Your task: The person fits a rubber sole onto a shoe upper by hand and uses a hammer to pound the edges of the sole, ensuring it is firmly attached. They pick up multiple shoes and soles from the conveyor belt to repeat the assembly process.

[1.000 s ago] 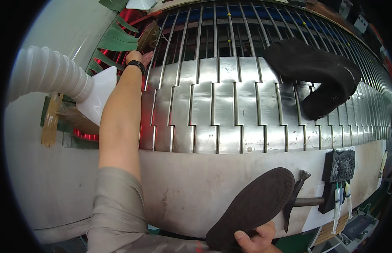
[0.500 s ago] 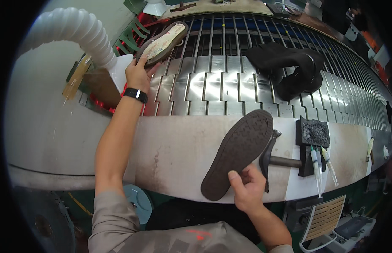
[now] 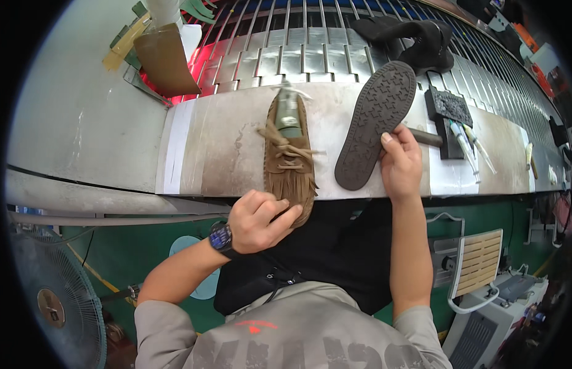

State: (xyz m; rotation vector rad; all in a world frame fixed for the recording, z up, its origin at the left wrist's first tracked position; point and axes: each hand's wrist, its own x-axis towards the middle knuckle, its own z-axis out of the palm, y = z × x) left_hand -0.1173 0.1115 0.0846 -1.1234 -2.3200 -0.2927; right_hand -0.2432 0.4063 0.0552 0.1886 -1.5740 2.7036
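Observation:
My left hand (image 3: 260, 221) is closed on the toe of a brown fringed moccasin (image 3: 287, 181). The shoe lies top side up, its toe toward me over the table's front edge, with tied laces and a green shoe last (image 3: 289, 120) in its opening. In my right hand (image 3: 401, 163), a dark brown shoe sole (image 3: 378, 123) is pinched at its edge between thumb and fingers. Its star-patterned tread faces up, and it is apart from the moccasin. Behind the sole, a metal bar (image 3: 424, 136) runs to a black block and is partly hidden.
A worktable (image 3: 230, 135) runs along a slatted metal conveyor (image 3: 286, 61). Black footwear (image 3: 421, 43) lies on the conveyor. On the right are a rough black block (image 3: 449, 106) and syringes (image 3: 467, 144). A cardboard flap (image 3: 166, 61) hangs at the conveyor's left; a fan (image 3: 55, 307) stands lower left.
My left hand has brought the shoe back from the conveyor's side to the table's front edge and turned it top side up. The sole, still in my right hand, stands more upright.

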